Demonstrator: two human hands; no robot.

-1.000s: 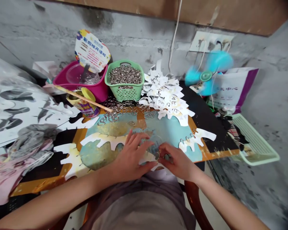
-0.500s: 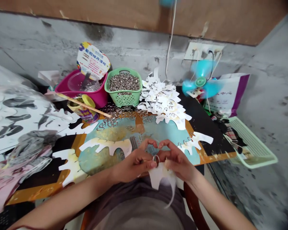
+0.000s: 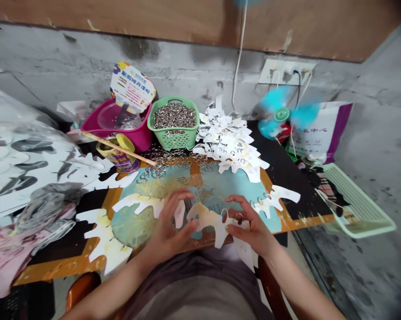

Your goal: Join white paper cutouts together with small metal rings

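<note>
My left hand point(image 3: 169, 226) and my right hand point(image 3: 250, 226) hold a white paper cut-out point(image 3: 209, 220) flat over the near edge of the work board point(image 3: 174, 184). The left fingers curl on its left end. The right thumb and forefinger pinch its right end beside a small metal ring point(image 3: 238, 218). Another white cut-out point(image 3: 140, 202) lies just left of my left hand. A cut-out with rings along its edge point(image 3: 275, 195) rests to the right.
A green basket of metal rings point(image 3: 174, 118), a pink tub point(image 3: 120, 122) and a pile of white cut-outs point(image 3: 230, 142) stand at the back. Loose rings point(image 3: 167, 158) lie before the basket. A small teal fan point(image 3: 282, 114) spins at right. Cloth and printed sheets point(image 3: 27, 164) cover the left.
A second ago both hands pressed the cut-out on the board, then lifted it toward my lap with the ring; now it is spread flat across the board's near edge.
</note>
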